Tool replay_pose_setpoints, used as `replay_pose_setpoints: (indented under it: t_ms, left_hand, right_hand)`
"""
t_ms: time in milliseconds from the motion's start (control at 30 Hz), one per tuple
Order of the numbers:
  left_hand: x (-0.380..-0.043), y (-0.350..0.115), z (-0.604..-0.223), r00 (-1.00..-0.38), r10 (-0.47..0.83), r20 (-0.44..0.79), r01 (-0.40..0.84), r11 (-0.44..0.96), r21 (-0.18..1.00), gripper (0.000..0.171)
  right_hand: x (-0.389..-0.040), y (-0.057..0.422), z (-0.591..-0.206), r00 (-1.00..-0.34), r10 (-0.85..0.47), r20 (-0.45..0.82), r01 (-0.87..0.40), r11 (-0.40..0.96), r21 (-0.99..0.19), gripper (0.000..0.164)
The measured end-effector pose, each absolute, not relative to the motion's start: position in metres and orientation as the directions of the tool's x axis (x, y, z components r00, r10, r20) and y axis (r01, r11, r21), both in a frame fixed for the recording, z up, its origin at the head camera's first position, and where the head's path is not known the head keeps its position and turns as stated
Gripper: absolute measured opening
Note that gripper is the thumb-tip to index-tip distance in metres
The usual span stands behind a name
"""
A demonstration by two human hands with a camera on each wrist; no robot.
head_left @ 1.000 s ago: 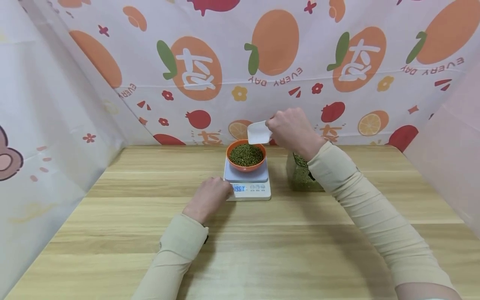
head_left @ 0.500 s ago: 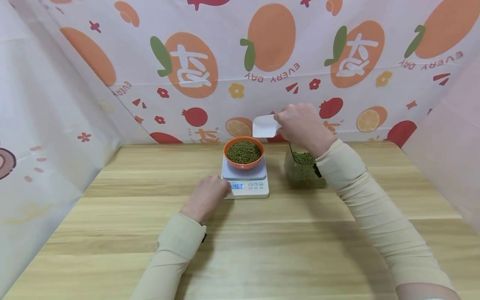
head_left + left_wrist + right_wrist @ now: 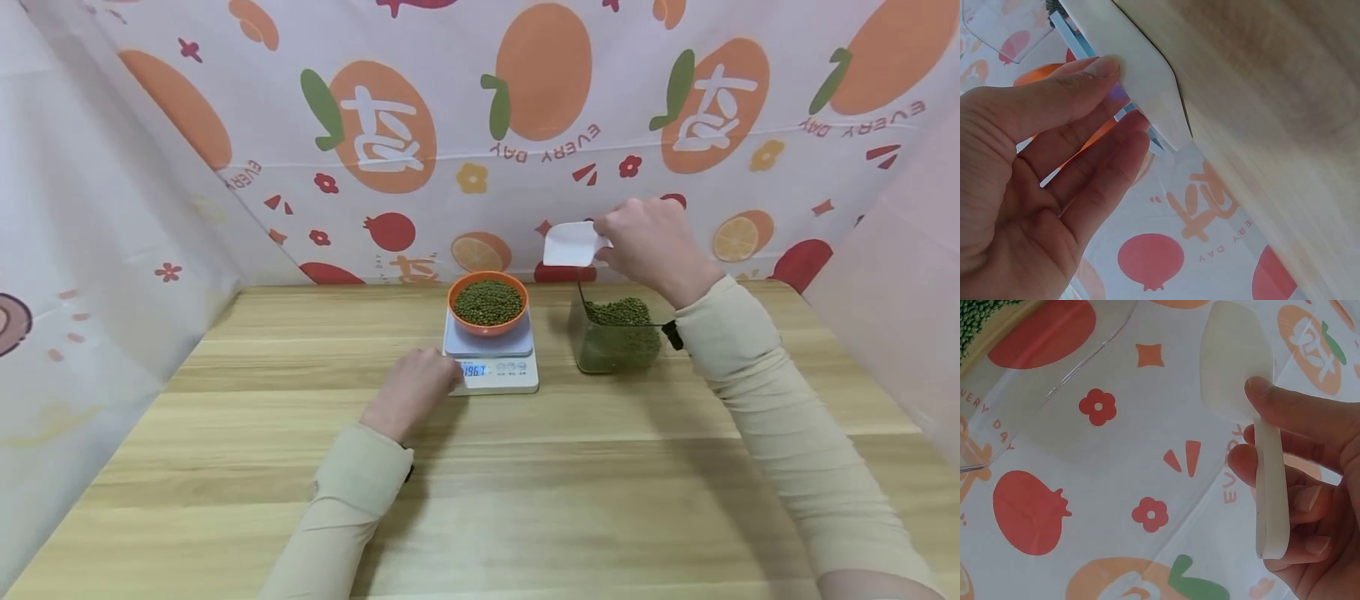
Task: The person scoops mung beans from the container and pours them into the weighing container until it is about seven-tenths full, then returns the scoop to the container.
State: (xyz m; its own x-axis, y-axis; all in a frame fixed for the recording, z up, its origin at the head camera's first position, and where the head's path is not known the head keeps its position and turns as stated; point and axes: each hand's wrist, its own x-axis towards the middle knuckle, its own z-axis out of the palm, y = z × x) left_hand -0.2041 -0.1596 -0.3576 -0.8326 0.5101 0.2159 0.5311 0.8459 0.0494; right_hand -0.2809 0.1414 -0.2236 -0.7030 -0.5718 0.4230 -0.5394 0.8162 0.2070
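My right hand [image 3: 651, 248] grips the short handle of a white scoop [image 3: 570, 244], held up in front of the back cloth near the left rim of a clear container [image 3: 617, 350]. Thumb and fingers wrap the handle in the right wrist view, and the scoop's blade [image 3: 1234, 359] shows no beans on its visible side. An orange bowl [image 3: 487, 331] of green mung beans [image 3: 489, 302] stands on a white kitchen scale [image 3: 498, 385] with a lit display. My left hand [image 3: 411, 390] pinches the scale's front left edge between thumb and fingertips; the left wrist view shows this close up.
The clear container, partly filled with mung beans [image 3: 621, 312], stands on the wooden table [image 3: 525, 500] right of the scale. Fruit-print cloth [image 3: 420, 225] hangs behind the table, with pale sheets at both sides.
My right hand has carried the scoop from above the bowl to the right, toward the container. The left hand stays at the scale's edge. The head view has shifted slightly.
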Motion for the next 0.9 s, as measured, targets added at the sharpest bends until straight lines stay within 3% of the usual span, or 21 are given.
replay_pose_setpoints:
  t_ms: [233, 900]
  left_hand:
    - [-0.205, -0.156, -0.358, -0.836, 0.513, 0.196, 0.533, 0.843, 0.068, 0.021]
    - [-0.203, -0.159, -0.357, -0.842, 0.496, 0.211, 0.521, 0.850, 0.078, 0.025]
  right_hand:
    - [-0.275, 0.163, -0.225, -0.752, -0.526, 0.396, -0.508, 0.846, 0.161, 0.021]
    - [-0.271, 0.183, -0.228, -0.785, -0.493, 0.375, -0.485, 0.866, 0.123, 0.024]
